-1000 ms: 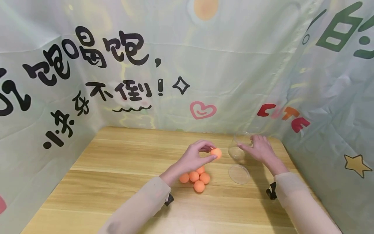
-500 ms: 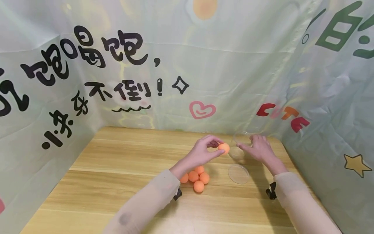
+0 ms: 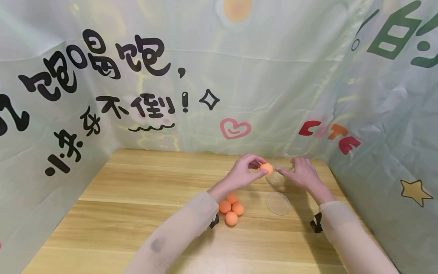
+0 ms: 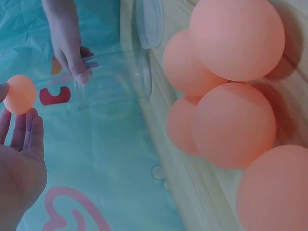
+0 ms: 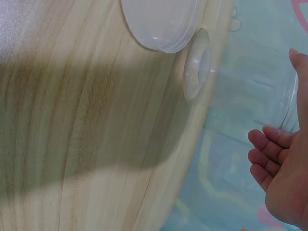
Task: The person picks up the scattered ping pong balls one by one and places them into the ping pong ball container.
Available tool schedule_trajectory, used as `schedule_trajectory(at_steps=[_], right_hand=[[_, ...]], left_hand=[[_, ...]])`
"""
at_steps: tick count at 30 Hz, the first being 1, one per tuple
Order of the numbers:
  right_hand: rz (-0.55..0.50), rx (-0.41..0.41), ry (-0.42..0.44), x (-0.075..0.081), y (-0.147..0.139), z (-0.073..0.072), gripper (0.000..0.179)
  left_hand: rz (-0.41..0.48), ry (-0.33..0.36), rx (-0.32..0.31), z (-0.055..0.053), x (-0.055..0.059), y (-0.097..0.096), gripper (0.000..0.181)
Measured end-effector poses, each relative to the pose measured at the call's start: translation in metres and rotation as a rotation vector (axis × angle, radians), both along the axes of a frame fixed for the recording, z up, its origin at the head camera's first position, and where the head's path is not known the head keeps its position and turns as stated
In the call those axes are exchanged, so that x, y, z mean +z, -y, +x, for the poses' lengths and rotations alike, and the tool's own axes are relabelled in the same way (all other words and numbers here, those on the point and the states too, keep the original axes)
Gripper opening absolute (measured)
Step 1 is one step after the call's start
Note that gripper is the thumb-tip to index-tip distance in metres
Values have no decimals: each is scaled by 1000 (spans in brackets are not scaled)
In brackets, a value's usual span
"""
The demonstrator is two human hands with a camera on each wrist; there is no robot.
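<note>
Between the thumb and fingers of my left hand (image 3: 243, 173) is an orange ping-pong ball (image 3: 266, 169), pinched close to the rim of a clear plastic jar (image 3: 275, 179). My right hand (image 3: 302, 173) holds that jar near its top, thumb on one side and fingers on the other. The jar (image 5: 245, 89) stands upright on the table in the right wrist view, its base showing on the wood. In the left wrist view the pinched ball (image 4: 21, 94) appears apart from the jar's wall (image 4: 108, 79).
Several more orange ping-pong balls (image 3: 231, 219) lie clustered on the wooden table (image 3: 137, 213), partly behind my left sleeve. A clear round lid (image 3: 278, 203) lies flat in front of the jar. Printed cloth (image 3: 191, 133) hangs behind the table and along both sides.
My left hand has carried the pinched ball rightward and away from me, up to the jar's rim. My right hand has stayed on the jar. The clustered balls and the lid lie as before.
</note>
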State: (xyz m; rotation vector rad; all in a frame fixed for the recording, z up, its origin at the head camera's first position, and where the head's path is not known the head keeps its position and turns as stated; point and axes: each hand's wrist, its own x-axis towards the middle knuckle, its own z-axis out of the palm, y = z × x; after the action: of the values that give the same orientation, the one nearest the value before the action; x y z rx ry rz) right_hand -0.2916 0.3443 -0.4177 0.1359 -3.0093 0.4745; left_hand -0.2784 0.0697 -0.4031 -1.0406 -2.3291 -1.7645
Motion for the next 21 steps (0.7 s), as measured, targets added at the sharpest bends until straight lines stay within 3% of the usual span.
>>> schedule_trajectory(at_steps=[11,21], right_hand=[[13,-6,0,-2,-1,0,100],[65,-3,3,2,0,-1,100]], left_hand=[[23,19,14,-12,1,-20,30],[-23,22,46,-21,4,-32,30]])
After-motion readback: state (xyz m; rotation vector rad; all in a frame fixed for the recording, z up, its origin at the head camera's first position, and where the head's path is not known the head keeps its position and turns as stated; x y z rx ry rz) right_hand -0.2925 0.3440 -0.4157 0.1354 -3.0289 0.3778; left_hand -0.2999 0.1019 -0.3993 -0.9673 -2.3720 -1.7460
